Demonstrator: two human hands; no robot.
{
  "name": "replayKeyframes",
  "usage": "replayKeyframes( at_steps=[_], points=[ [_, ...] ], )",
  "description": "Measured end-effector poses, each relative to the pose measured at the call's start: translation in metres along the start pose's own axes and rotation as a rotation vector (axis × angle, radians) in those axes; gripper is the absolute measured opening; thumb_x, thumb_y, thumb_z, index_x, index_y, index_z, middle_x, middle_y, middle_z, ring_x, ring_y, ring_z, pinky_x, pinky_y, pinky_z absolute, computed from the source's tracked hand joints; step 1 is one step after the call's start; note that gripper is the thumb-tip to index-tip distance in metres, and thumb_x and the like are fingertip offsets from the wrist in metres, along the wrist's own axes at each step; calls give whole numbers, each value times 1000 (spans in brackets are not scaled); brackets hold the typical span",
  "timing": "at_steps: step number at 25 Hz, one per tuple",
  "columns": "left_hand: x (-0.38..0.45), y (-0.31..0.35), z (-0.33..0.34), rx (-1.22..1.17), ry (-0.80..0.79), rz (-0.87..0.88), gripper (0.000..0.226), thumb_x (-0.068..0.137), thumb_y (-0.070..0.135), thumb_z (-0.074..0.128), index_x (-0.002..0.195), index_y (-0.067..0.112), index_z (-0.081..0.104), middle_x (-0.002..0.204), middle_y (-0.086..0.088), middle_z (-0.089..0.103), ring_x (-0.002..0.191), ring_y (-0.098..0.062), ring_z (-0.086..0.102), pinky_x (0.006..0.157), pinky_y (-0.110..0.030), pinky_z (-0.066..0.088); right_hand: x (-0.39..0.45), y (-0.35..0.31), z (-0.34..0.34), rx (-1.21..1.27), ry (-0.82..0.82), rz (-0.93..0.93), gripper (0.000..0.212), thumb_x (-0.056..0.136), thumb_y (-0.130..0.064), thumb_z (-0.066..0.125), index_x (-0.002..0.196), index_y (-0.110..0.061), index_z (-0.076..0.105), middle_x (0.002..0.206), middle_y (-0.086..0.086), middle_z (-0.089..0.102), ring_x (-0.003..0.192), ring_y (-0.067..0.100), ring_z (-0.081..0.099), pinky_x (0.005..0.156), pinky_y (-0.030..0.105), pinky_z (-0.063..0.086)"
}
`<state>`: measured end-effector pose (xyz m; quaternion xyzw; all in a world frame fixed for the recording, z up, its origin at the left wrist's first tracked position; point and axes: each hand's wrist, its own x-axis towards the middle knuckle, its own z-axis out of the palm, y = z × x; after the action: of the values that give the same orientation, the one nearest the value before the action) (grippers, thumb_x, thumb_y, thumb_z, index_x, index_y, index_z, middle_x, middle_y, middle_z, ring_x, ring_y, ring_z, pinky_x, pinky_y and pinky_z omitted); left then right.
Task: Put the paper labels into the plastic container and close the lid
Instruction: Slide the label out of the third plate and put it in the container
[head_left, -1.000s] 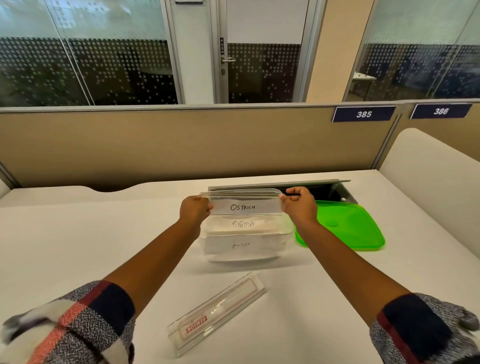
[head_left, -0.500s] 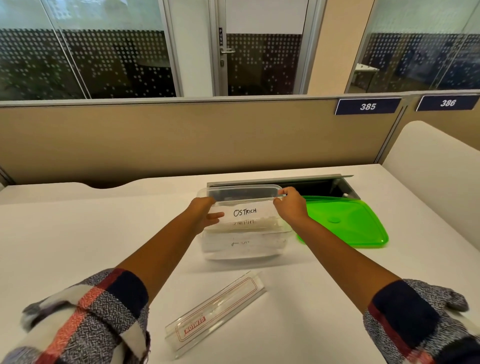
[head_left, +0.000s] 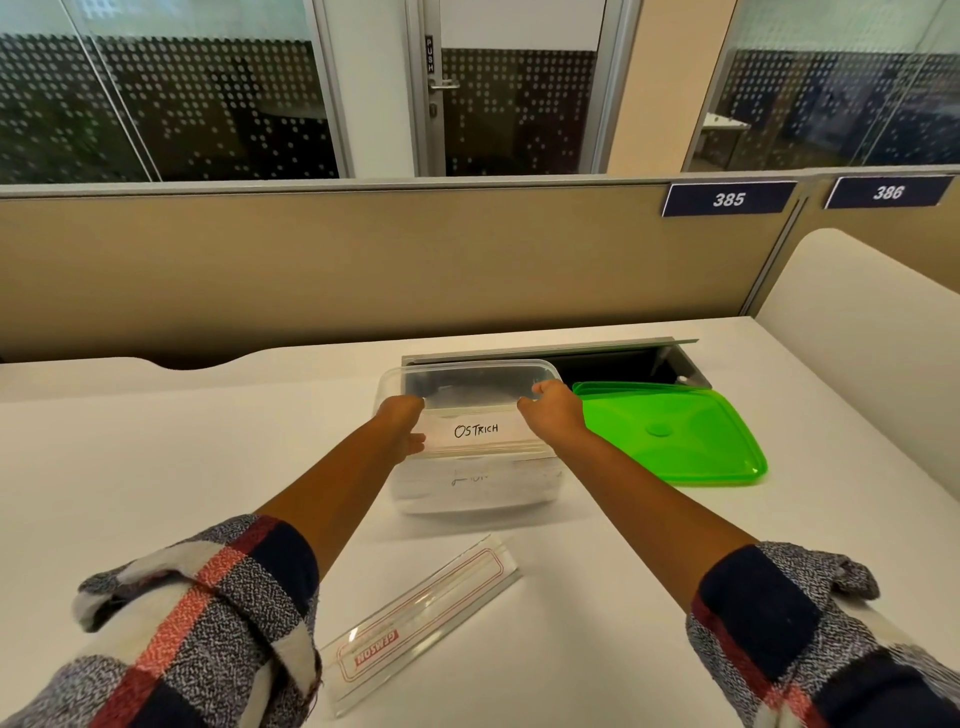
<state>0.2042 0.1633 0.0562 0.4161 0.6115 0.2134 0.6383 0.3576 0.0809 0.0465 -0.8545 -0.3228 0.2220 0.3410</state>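
A clear plastic container (head_left: 475, 441) stands open and upright at the middle of the bench. Inside it, white paper labels (head_left: 480, 432) lie stacked, the top one reading "OSTRICH". A green lid (head_left: 670, 431) lies flat at the container's 3 o'clock, just beside it.

- The left hand (head_left: 402, 423) and right hand (head_left: 551, 410) reach into the open clear container (head_left: 475, 493) on the white tabletop (head_left: 156, 467).
- Both hands hold the ends of a label (head_left: 477, 430) reading "OSTRICH", lying atop a paper stack inside.
- The green lid (head_left: 670, 434) lies just right of the container.
- A clear sleeve (head_left: 421, 621) lies nearer the person.
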Motion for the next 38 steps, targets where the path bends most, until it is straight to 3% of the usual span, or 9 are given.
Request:
replayKeyframes(
  at_steps=[11, 12, 14, 16, 20, 24, 29, 35, 38],
  points=[
    [-20, 5, 6, 26, 11, 55, 48, 96, 27, 45, 138, 7, 32, 143, -15, 39, 129, -34, 44, 107, -42, 38, -7, -6, -11, 35, -41, -21, 44, 92, -17, 52, 134, -4, 47, 141, 14, 49, 129, 31, 46, 105, 32, 38],
    [-23, 4, 6, 58, 10, 95, 47, 96, 27, 45, 137, 6, 34, 137, -15, 44, 124, -33, 47, 106, -40, 40, -11, -7, -12, 50, -43, -33, 44, 92, -17, 53, 133, -5, 48, 140, 14, 50, 128, 31, 47, 104, 32, 38],
    [-32, 5, 6, 128, 28, 196, 42, 96, 25, 45, 132, 3, 40, 104, -12, 54, 105, -26, 51, 95, -32, 45, -21, -8, -17, 87, -43, -64, 42, 91, -17, 54, 131, -6, 49, 136, 14, 53, 125, 29, 50, 102, 32, 40],
    [-46, 3, 6, 201, 60, 299, 37, 96, 19, 43, 127, -1, 44, 86, -7, 50, 94, -23, 47, 83, -28, 43, -34, -7, -23, 123, -43, -93, 40, 90, -16, 55, 129, -8, 51, 133, 13, 56, 121, 27, 52, 98, 31, 42],
    [-84, -9, 3, 379, 53, 463, 40, 98, 18, 36, 133, 0, 42, 126, -19, 54, 113, -33, 53, 95, -37, 45, -62, -1, -37, 145, -45, -152, 36, 89, -16, 55, 125, -9, 55, 129, 12, 60, 117, 27, 56, 96, 32, 44],
    [-125, -35, 1, 487, 27, 566, 46, 97, 15, 35, 142, 4, 31, 145, -17, 41, 129, -32, 44, 103, -36, 40, -91, 9, -46, 95, -41, -212, 35, 90, -16, 53, 124, -10, 56, 126, 11, 63, 115, 26, 57, 91, 27, 43],
    [-166, -76, -12, 388, -25, 568, 46, 98, 16, 36, 144, 11, 29, 149, -9, 37, 134, -27, 40, 105, -35, 38, -123, 30, -42, 67, -68, -302, 32, 91, -14, 55, 122, -8, 57, 127, 9, 63, 117, 21, 57, 88, 18, 38],
    [-179, -146, -47, 229, 187, 765, 40, 97, 17, 40, 137, 14, 40, 140, -5, 49, 125, -18, 48, 100, -26, 38, -151, 73, -18, 90, -145, -286, 31, 90, -10, 57, 120, -7, 57, 129, 8, 61, 122, 20, 55, 88, 15, 35],
    [-172, -185, -65, 237, 279, 779, 42, 96, 15, 42, 138, 14, 39, 142, -3, 46, 126, -18, 46, 99, -25, 38, -162, 97, -3, 51, -130, -248, 39, 90, -14, 56, 129, -10, 49, 135, 10, 55, 123, 26, 53, 96, 25, 41]
  ],
)
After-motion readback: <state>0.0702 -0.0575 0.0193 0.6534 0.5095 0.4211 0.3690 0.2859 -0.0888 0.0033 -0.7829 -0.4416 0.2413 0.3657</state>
